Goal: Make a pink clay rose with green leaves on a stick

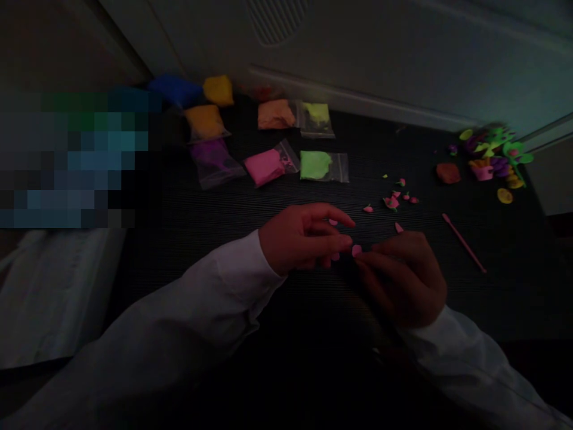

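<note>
My left hand and my right hand meet over a dark table, fingertips pinched together on a small pink clay piece. Both wrists wear white sleeves. More tiny pink clay bits lie just beyond my hands. A thin pink stick tool rests to the right of my right hand. The scene is very dim.
Several plastic bags of coloured clay lie at the back: pink, green, orange, purple, yellow. Finished clay flowers and a red lump sit at the right. A white wall panel runs behind.
</note>
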A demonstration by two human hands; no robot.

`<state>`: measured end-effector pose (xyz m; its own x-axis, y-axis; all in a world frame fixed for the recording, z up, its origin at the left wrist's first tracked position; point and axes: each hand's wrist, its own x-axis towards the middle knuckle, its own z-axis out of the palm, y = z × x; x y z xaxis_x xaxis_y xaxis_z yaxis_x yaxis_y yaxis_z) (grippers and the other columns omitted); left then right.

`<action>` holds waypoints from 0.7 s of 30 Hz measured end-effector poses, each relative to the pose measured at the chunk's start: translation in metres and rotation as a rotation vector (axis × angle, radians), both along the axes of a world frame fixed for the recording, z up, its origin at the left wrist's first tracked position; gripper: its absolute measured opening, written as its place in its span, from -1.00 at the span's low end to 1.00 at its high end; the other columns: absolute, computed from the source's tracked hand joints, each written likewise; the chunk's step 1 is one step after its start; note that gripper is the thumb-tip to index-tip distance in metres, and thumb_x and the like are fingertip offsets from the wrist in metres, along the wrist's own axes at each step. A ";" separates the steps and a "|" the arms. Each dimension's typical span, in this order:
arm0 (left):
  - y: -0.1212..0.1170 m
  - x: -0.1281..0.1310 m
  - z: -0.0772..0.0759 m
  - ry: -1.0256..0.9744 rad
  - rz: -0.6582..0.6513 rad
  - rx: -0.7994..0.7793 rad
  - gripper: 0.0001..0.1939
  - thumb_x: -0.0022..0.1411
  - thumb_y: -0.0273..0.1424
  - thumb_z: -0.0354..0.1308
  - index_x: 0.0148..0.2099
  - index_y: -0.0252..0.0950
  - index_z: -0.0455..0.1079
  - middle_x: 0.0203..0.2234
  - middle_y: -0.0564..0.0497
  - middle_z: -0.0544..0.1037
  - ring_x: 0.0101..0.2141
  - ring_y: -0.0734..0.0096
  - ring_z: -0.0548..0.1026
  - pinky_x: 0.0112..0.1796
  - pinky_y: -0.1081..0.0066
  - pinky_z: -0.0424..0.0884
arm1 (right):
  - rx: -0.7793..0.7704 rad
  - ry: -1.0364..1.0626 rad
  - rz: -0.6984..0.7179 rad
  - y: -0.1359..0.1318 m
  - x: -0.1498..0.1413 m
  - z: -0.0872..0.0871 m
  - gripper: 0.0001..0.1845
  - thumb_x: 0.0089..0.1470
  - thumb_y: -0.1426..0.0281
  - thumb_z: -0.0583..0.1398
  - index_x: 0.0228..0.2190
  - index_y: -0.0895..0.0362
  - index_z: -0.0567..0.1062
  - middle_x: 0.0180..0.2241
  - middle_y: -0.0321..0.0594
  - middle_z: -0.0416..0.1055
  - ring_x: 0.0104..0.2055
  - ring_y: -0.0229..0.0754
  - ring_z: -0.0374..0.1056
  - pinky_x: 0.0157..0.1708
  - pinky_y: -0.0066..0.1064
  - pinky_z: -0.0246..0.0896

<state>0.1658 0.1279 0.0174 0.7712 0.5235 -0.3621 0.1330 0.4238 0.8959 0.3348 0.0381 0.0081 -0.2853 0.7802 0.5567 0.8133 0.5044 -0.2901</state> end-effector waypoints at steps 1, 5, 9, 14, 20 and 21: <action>0.000 0.000 0.000 -0.002 -0.003 -0.014 -0.67 -0.03 -0.36 0.09 -0.15 -0.30 0.22 -0.59 0.07 0.41 -0.69 0.69 0.26 -0.76 0.69 0.04 | 0.000 0.001 0.004 0.000 0.000 0.000 -0.64 -0.27 0.52 0.24 -0.32 0.09 0.36 -0.39 -0.25 0.28 -0.37 -0.25 0.21 -0.39 -0.32 0.15; 0.000 0.001 -0.001 -0.006 -0.012 -0.064 -0.66 -0.03 -0.37 0.10 -0.16 -0.30 0.21 -0.65 0.11 0.37 -0.74 0.71 0.23 -0.77 0.68 0.04 | 0.009 0.003 0.019 0.000 -0.001 -0.001 -0.65 -0.28 0.51 0.24 -0.33 0.10 0.37 -0.38 -0.25 0.28 -0.37 -0.25 0.22 -0.39 -0.31 0.14; -0.003 0.003 -0.002 -0.010 0.000 -0.089 -0.68 -0.05 -0.39 0.12 -0.19 -0.31 0.23 -0.64 0.11 0.38 -0.74 0.70 0.23 -0.78 0.69 0.03 | 0.024 -0.014 0.034 -0.001 -0.001 -0.001 -0.66 -0.27 0.51 0.24 -0.33 0.12 0.37 -0.39 -0.25 0.29 -0.37 -0.26 0.22 -0.39 -0.32 0.14; -0.006 0.006 -0.004 -0.001 0.021 -0.093 -0.69 -0.08 -0.41 0.14 -0.21 -0.32 0.24 -0.62 0.08 0.40 -0.73 0.68 0.26 -0.79 0.69 0.02 | 0.022 -0.030 0.025 0.000 -0.001 -0.001 -0.70 -0.25 0.49 0.23 -0.34 0.10 0.39 -0.40 -0.26 0.30 -0.36 -0.27 0.22 -0.37 -0.32 0.15; -0.001 0.004 -0.006 -0.005 0.044 -0.088 -0.69 -0.08 -0.42 0.14 -0.23 -0.34 0.23 -0.57 0.06 0.43 -0.70 0.67 0.31 -0.78 0.69 0.08 | 0.031 -0.073 0.026 0.000 0.000 0.001 -0.71 -0.27 0.49 0.24 -0.36 0.08 0.42 -0.40 -0.24 0.30 -0.36 -0.23 0.22 -0.37 -0.29 0.14; -0.001 0.004 -0.006 -0.003 0.048 -0.083 -0.70 -0.08 -0.42 0.14 -0.23 -0.34 0.23 -0.57 0.06 0.43 -0.70 0.67 0.31 -0.78 0.69 0.08 | 0.027 -0.079 0.023 0.000 0.000 0.002 -0.71 -0.27 0.48 0.24 -0.36 0.07 0.43 -0.40 -0.24 0.30 -0.36 -0.23 0.22 -0.37 -0.29 0.14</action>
<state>0.1697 0.1271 0.0119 0.7472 0.5281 -0.4034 0.1077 0.5028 0.8576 0.3346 0.0380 0.0097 -0.3464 0.7579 0.5528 0.8213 0.5298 -0.2117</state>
